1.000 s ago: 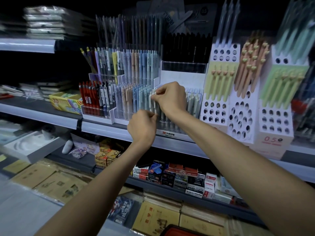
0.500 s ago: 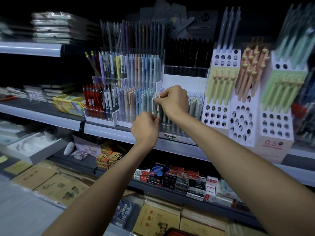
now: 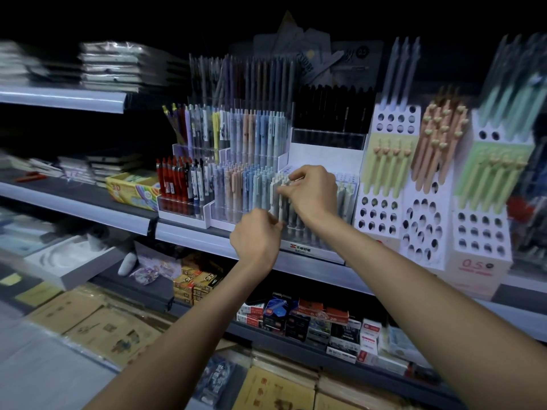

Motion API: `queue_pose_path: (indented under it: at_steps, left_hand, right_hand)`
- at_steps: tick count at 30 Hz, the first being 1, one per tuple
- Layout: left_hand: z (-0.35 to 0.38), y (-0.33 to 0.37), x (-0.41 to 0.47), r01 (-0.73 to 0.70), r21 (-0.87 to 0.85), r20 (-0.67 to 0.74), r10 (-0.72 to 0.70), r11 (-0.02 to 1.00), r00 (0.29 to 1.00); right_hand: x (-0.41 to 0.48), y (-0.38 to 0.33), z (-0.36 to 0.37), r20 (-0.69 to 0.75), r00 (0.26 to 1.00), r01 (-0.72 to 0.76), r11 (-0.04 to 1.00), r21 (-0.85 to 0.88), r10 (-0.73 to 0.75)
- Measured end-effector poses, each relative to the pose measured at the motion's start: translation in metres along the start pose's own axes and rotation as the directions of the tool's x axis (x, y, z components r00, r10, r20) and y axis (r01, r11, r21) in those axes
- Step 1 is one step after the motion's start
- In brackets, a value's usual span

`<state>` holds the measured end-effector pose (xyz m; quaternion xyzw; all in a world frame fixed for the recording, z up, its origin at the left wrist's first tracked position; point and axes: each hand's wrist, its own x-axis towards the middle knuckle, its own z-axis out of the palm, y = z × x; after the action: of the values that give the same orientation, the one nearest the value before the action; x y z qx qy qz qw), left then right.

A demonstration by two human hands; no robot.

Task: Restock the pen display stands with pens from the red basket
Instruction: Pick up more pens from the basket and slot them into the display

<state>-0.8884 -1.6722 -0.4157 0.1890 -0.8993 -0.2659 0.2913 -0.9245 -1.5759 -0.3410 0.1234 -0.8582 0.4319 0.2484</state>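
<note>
Dim shop, grey tiered shelves (image 3: 88, 209), darkness above

A yellow box (image 3: 133, 189) sits at nine o'clock, wrapped notebooks (image 3: 118, 66) stacked at ten, small cartons (image 3: 340, 329) at five, brown packs (image 3: 97, 324) at eight.

I'm looking into a stationery shop. Long shelves (image 3: 74, 199) run in tiers, each with a pale strip along its front edge. On the middle shelf stand clear stepped display stands (image 3: 251, 161) packed with pens (image 3: 236, 184) sorted by colour. Beside them, toward the right end, are white cardboard stands (image 3: 381, 220) punched with holes, one printed 0.5. Wrapped packs (image 3: 118, 66) are stacked on the top shelf, and small boxed goods (image 3: 310, 318) line the lower shelf's front edge.
</note>
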Motion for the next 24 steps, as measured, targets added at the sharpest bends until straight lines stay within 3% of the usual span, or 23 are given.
queue_pose_path:
  at_steps: [8, 16, 24]
  left_hand:
    - [-0.041, -0.013, -0.017, -0.101, -0.041, 0.198, 0.107, 0.994, 0.974]
    - [-0.101, -0.016, -0.068, -0.384, 0.245, 0.299, 0.308, 0.890, 0.903]
    - [-0.127, -0.020, -0.150, -0.468, 0.367, 0.295, 0.376, 0.804, 0.878]
  right_hand:
    - [-0.031, -0.001, -0.047, 0.052, 0.997, 0.053, 0.995, -0.082, -0.049]
    - [-0.092, 0.005, -0.113, 0.266, 0.951, 0.256, 0.890, -0.378, -0.160]
    - [-0.175, 0.022, -0.163, 0.399, 0.916, 0.203, 0.803, -0.561, 0.048]
